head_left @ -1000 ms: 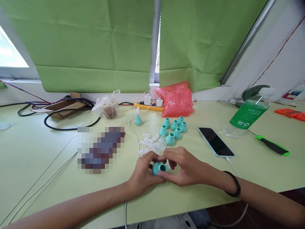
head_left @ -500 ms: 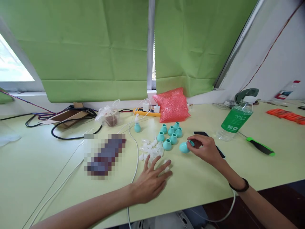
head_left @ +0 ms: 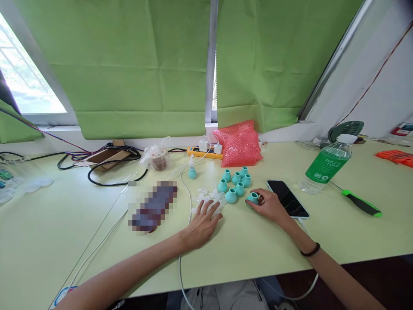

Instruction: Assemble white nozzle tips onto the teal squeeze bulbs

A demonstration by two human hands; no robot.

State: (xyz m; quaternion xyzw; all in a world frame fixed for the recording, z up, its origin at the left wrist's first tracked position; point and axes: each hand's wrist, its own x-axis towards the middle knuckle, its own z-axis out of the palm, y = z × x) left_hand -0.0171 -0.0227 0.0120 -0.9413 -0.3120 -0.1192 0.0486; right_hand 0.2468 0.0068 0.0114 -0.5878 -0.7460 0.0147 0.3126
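Teal bulb (head_left: 253,198) pinched in right hand (head_left: 269,207), well inside table edge (head_left: 245,274); left hand (head_left: 202,226), fingers apart.

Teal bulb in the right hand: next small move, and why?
I'd have the right hand let go of the teal bulb: it's upright, opening up, and seems to rest on the table, next to seven similar bulbs. The left hand is at the clear plastic pieces, so it isn't steadying the bulb.

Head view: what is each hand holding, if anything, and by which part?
The right hand holds a teal bulb by its sides. Whether the left hand grips any translucent pieces cannot be told.
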